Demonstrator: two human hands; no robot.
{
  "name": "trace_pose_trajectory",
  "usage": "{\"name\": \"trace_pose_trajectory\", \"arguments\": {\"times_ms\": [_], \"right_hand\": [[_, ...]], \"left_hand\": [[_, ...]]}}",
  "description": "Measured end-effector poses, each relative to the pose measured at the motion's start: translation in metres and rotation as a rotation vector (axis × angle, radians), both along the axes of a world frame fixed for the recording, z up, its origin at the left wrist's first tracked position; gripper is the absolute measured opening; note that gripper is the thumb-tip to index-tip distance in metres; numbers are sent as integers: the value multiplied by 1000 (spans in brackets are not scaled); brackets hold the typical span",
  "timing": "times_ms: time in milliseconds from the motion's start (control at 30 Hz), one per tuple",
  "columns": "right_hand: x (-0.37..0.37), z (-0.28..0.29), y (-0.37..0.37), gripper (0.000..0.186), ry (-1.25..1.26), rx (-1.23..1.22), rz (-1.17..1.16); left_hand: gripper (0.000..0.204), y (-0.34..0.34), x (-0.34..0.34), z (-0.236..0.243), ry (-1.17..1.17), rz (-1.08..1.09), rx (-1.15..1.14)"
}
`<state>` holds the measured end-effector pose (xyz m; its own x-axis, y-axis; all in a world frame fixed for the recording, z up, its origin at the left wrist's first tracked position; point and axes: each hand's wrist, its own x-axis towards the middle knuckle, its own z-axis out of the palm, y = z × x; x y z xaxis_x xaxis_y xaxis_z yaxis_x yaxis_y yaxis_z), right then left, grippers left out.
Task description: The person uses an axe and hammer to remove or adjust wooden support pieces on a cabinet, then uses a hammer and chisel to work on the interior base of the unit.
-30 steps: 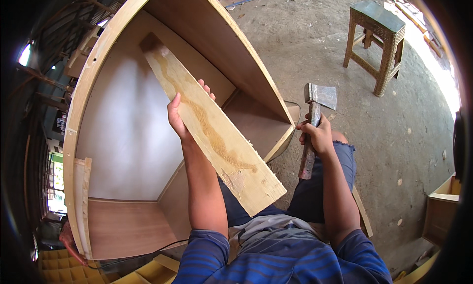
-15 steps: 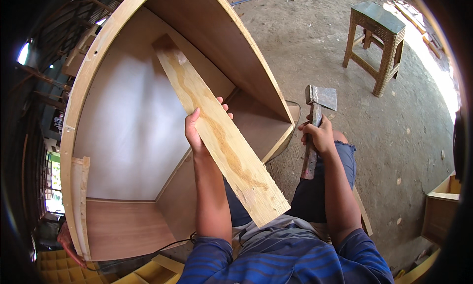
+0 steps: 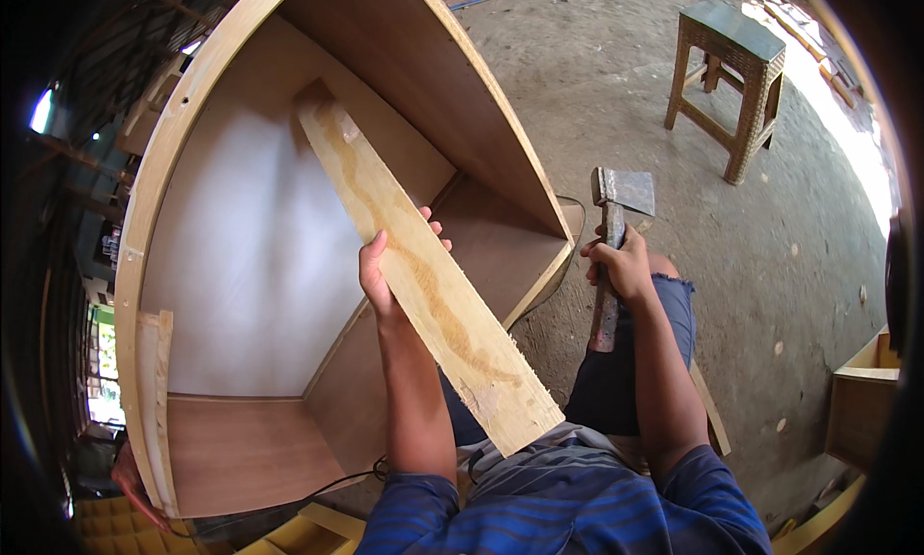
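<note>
A long pale wooden board (image 3: 423, 276) slants from inside the cabinet's opening down toward my shirt, its near edge rough with splinters. My left hand (image 3: 378, 271) grips it around the middle, thumb on the upper face and fingertips showing past the far edge. To the right, my right hand (image 3: 621, 263) is wrapped around the worn handle of a hatchet (image 3: 626, 191). The hatchet stands head up, its broad metal blade facing right, apart from the board. Behind the board lies a large open wooden cabinet (image 3: 154, 199) with a whitish inner panel.
A woven stool with a dark top (image 3: 736, 33) stands on the concrete floor at the far right. A wooden box (image 3: 859, 411) sits at the right edge. Yellow wooden compartments (image 3: 308, 534) lie at the lower left, near a black cable (image 3: 327, 478). Someone's hand (image 3: 130, 478) shows beside the cabinet.
The board's near end has shifted slightly down and left, with my left hand a little lower. My right hand and the hatchet have barely moved.
</note>
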<state>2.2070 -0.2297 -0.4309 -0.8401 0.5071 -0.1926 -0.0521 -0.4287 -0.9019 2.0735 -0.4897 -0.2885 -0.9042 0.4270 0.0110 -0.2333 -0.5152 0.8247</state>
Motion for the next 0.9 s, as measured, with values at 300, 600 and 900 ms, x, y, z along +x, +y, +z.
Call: {"name": "trace_pose_trajectory", "arguments": {"times_ms": [300, 600, 900], "right_hand": [[-2, 1, 2, 37, 51, -33, -9], [-4, -7, 7, 34, 35, -32, -17], [-9, -12, 7, 36, 1, -8, -27]], "left_hand": [[55, -22, 3, -11, 9, 41, -57], [56, -52, 14, -30, -35, 74, -109], [56, -63, 24, -46, -90, 78, -104]]}}
